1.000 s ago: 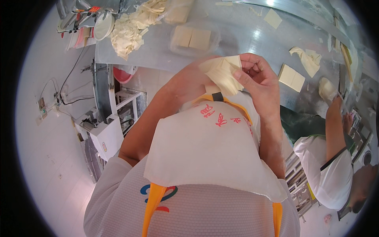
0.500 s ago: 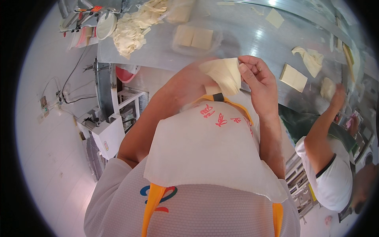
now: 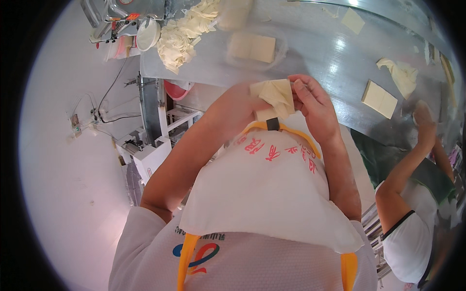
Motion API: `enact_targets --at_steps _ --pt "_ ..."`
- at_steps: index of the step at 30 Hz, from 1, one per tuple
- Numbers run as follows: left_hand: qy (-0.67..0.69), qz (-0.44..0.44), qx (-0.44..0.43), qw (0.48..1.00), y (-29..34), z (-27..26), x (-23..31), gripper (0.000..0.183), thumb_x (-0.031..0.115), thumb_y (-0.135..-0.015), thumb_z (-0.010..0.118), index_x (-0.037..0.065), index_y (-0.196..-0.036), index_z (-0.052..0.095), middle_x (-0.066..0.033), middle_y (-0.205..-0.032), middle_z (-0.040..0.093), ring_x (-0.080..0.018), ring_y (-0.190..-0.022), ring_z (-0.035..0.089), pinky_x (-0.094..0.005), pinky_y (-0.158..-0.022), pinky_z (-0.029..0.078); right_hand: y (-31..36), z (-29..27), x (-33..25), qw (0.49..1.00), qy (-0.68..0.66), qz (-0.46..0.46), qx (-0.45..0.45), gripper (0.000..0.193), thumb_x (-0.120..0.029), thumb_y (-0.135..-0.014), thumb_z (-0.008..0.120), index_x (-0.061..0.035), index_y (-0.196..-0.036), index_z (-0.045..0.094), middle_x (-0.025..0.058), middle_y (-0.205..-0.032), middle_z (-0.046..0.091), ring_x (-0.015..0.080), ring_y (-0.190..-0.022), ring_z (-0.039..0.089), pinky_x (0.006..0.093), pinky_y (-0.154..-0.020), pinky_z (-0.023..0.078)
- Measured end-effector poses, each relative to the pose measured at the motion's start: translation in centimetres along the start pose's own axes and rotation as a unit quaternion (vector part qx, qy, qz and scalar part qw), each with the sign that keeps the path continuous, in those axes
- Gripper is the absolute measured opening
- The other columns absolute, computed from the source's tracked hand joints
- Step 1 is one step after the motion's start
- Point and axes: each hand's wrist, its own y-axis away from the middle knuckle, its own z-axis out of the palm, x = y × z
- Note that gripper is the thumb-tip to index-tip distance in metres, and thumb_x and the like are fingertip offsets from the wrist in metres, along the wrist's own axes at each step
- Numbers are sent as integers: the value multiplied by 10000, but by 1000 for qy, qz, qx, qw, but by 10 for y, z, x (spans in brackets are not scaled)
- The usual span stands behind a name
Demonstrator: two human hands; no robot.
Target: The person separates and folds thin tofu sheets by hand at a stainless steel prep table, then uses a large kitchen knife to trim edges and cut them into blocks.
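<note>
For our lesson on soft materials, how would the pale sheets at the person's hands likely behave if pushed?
The pale sheets would probably fold rather than stay stiff, since creases show near the right hand. They're likely light, as they look thin. Rolling seems unlikely, given their squared corners.

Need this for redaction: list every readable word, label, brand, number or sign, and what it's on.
White apron: red characters, not transcribed.
Grey shirt: dark characters and a blue-and-red curved logo, not transcribed.
Metal equipment, top left: orange-red label, too small to read.
White machine box, left: small mark, too blurred to read.
</note>
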Motion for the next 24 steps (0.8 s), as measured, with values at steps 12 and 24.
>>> enact_targets --at_steps 12,24 --pt "-4 -16 67 998 -2 17 11 528 -47 -992 636 -123 -1498 504 -195 -1427 635 -293 -1321 657 -406 -1149 543 -10 -14 4 996 -58 39 -58 421 -355 -1176 506 -8 -1397 594 96 -1264 692 168 -1163 634 358 -1056 502" --pt "-105 -11 103 989 -6 22 19 561 60 -989 740 -124 -1474 528 -176 -1377 662 -254 -1257 670 -392 -1081 556 -40 -33 28 928 -295 169 -152 687 -568 -1144 458 38 -1443 585 134 -1410 667 277 -1307 616 444 -1155 450"
